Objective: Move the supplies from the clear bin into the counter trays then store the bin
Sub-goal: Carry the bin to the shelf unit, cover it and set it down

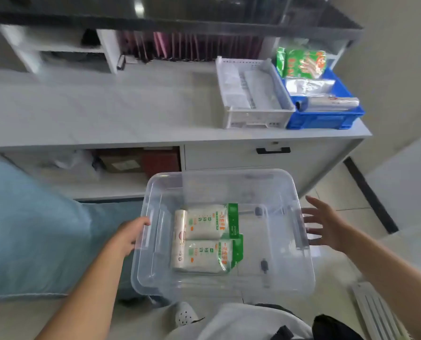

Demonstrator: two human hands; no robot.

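Observation:
A clear plastic bin sits low in front of the counter. Inside it lie two white-and-green glove packs and a white roll at their left end. My left hand grips the bin's left rim. My right hand hovers just off the bin's right rim with fingers spread, holding nothing. On the counter at the right stand a white tray with clear packets and a blue tray with a green pack, a silver bag and a roll.
A grey counter runs across the view, with an open shelf of boxes beneath it and a drawer with a black handle. A light blue cushion fills the left. White slats lie on the floor at right.

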